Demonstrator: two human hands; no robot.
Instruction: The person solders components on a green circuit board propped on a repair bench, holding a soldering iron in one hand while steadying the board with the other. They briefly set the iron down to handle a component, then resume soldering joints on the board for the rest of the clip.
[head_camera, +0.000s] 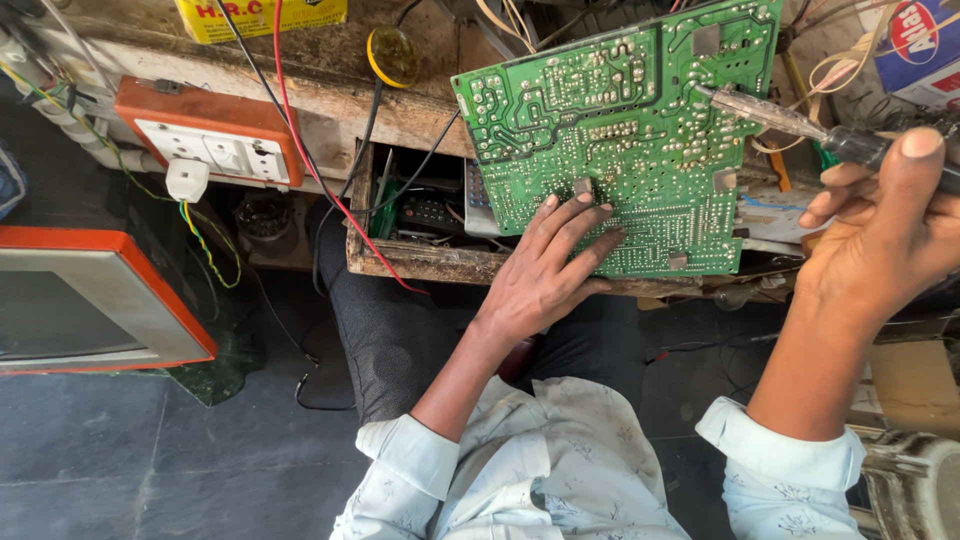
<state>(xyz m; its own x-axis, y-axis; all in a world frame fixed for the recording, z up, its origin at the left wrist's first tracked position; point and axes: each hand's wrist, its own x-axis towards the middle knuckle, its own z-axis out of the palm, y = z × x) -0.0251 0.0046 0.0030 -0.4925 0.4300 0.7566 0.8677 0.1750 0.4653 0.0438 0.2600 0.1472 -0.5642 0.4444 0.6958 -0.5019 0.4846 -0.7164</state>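
Observation:
A large green circuit board (640, 110) lies solder side up, tilted, over an open wooden drawer (420, 262). My left hand (550, 270) rests flat on the board's lower edge with fingers spread, steadying it. My right hand (885, 235) grips the dark handle of a soldering iron (800, 125), thumb on top. The iron's metal tip touches the board's upper right area.
An orange switchboard with white sockets (215, 140) hangs at the left of the worn wooden bench (330, 95). Red and black wires (300, 150) run down past the drawer. A small monitor with an orange frame (95, 305) stands at the left. A yellow box (262, 17) sits on the bench.

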